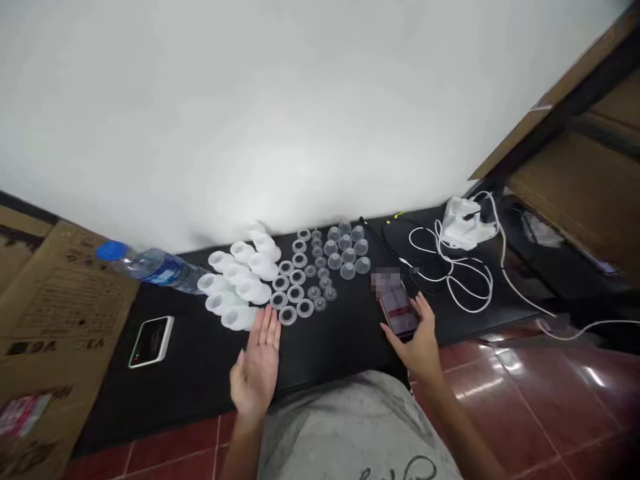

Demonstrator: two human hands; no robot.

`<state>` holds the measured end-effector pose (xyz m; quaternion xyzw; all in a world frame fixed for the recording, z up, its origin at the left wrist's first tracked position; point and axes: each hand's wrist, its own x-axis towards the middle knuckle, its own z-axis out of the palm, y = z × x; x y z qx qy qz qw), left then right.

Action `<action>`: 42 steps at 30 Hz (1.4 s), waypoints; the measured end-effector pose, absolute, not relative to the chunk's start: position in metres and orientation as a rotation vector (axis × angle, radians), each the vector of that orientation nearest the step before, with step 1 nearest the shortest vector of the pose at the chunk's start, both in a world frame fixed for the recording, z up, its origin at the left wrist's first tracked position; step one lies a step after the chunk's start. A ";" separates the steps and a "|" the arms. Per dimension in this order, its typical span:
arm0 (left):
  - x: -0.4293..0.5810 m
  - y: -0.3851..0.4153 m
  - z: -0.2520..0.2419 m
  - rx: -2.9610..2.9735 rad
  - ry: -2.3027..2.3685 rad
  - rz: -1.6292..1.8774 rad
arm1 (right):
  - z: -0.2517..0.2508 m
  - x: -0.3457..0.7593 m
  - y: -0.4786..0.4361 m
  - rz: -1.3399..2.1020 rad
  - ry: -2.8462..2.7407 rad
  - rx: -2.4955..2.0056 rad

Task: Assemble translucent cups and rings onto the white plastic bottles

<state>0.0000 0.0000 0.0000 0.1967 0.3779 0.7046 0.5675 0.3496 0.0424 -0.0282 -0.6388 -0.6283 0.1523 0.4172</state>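
Open left hand (256, 365) just beside round clear plastic rings (295, 292); right hand (419, 343) against a black-edged smartphone (399, 310)

The fingers of the left hand are spread apart and nothing is held by it; of the two hands, it is the nearer to the rings. The smartphone, its screen lit red, is placed well to the right of the rings, its long axis pointing away from the body at a slight tilt. Its right edge is touched by the right hand's fingers (417, 310), but whether it is clamped cannot be told. White funnel-shaped plastic pieces (239, 277) are massed just left of the rings, clear plastic domes (345, 250) just behind them, and a looped white cable (450, 270) lies farther right, all on a black tabletop (310, 350).
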 end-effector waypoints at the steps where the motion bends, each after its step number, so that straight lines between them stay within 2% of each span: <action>1: 0.001 0.001 0.000 0.471 0.887 1.657 | -0.028 0.352 0.043 0.371 -1.597 -1.594; 11: 0.007 0.004 0.006 0.490 0.906 1.678 | -0.025 0.356 0.046 0.241 -1.704 -1.579; 42: 0.010 0.005 0.010 0.510 0.878 1.668 | -0.024 0.359 0.047 0.201 -1.728 -1.553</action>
